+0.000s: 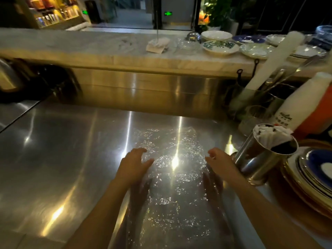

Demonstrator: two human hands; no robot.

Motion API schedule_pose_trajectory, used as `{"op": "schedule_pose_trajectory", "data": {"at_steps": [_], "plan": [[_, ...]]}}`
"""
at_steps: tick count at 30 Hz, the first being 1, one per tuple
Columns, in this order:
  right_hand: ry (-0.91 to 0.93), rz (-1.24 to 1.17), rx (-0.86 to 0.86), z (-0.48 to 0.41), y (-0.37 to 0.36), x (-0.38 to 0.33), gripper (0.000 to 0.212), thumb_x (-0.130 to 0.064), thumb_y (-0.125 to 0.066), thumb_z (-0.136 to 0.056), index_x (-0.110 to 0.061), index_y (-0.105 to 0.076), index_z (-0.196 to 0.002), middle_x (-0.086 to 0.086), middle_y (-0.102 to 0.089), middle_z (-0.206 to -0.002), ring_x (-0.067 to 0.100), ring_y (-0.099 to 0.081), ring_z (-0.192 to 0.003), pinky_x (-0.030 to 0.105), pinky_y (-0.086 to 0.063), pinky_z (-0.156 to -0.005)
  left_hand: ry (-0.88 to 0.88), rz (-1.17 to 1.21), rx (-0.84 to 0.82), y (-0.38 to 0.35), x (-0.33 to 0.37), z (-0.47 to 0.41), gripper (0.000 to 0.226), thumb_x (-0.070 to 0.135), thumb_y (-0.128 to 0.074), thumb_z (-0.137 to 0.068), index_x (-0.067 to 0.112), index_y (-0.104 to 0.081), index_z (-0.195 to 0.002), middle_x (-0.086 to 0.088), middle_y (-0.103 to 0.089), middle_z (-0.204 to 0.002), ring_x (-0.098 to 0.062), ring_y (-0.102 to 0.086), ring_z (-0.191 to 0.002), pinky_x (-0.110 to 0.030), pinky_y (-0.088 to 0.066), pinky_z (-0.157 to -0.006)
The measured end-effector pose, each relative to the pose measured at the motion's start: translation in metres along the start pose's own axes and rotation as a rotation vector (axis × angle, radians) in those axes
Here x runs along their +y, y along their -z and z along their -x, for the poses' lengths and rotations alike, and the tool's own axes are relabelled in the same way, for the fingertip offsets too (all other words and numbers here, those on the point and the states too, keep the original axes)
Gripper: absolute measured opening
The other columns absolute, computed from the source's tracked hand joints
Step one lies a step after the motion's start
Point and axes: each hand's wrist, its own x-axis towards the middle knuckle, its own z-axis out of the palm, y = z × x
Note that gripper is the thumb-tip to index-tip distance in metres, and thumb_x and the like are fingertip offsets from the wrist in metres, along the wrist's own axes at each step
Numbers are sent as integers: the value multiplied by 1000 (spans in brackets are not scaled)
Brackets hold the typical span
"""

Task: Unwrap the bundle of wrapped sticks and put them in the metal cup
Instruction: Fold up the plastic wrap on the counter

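steel counter (53, 159) open to the left, metal cup (260, 159) and stacked plates (312, 175) crowd the right

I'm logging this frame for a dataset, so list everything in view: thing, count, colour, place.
metal cup: one, silver, right of the hands, tilted.
wrapped sticks: a bunch, white, in the cup.
plastic wrap: one sheet, clear, flat on the steel counter.
white bottle: one, behind the cup.
stacked plates: several, blue, white and gold, far right.
plates: several, white and green, on the marble ledge.
left hand: open, on the wrap's left edge.
right hand: open, on its right edge.
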Motion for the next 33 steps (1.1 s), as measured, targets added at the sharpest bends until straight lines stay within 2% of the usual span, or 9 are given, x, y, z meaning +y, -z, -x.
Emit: {"op": "schedule_pose_trajectory", "data": {"at_steps": [6,10,15,18,21,24,26,30,33], "plan": [[-147,4,-53,-6,-17,9,19,-14,-55,-83,-6,-48,-99,6,-53,-83,15,-50,-65,26,-38,-53,42,-148,29,-17,-39,26,35,33,-61,-81,11,-55,-108,-8,-56,-113,-24,-50,-104,-34,-39,-87],[-308,-219,-117,-7,-23,6,27,-16,-62,-79,-12,-46,-101,10,-56,-86,22,-55,-64,31,-48,-58,228,11,170,-22,-34,33,47,24,-66,-76,5,-50,-115,-16,-56,-116,-31,-52,-103,-41,-43,-88],[-309,-251,-158,-3,-24,12,15,-3,-66,-76,-12,-56,-82,10,-62,-72,16,-55,-50,21,-42,-41,424,177,114,-22,-30,31,57,19,-74,-71,4,-40,-113,-8,-59,-95,-21,-57,-74,-26,-41,-58],[-243,-275,-179,-1,-22,9,8,3,-64,-76,-3,-64,-71,4,-61,-62,14,-54,-51,18,-41,-42,423,301,51,-18,-31,27,16,15,-70,-77,10,-56,-82,0,-56,-66,-12,-53,-55,-24,-42,-48],[-151,-444,-170,0,-10,4,14,-5,-65,-78,-12,-66,-67,2,-62,-60,15,-58,-57,23,-42,-54,389,773,80,-4,-32,25,24,11,-68,-79,18,-61,-57,-1,-58,-59,-14,-55,-56,-25,-44,-52],[-111,-710,-278,6,2,1,4,-18,-71,-71,-18,-69,-75,1,-70,-64,15,-66,-62,24,-49,-54,363,1077,-12,16,-29,27,11,14,-73,-73,14,-63,-77,-8,-66,-79,-23,-66,-73,-32,-52,-62],[-120,-771,-379,10,3,2,27,-23,-76,-60,-16,-69,-85,3,-73,-74,19,-70,-70,27,-54,-56,400,1143,-161,20,-28,33,26,5,-73,-69,5,-61,-92,-16,-70,-84,-30,-68,-72,-35,-56,-59],[-179,-710,-446,21,-1,8,15,1,-66,-73,-2,-67,-88,12,-71,-68,23,-68,-63,29,-54,-49,426,1065,-211,11,-27,46,7,-1,-65,-78,4,-62,-83,-9,-67,-59,-17,-61,-48,-23,-49,-39],[-192,-712,-440,20,4,14,12,3,-63,-76,-2,-69,-85,12,-69,-63,23,-67,-58,26,-51,-44,402,975,-163,7,-32,47,2,5,-64,-81,7,-63,-80,-4,-62,-51,-13,-56,-42,-18,-43,-35]]}}
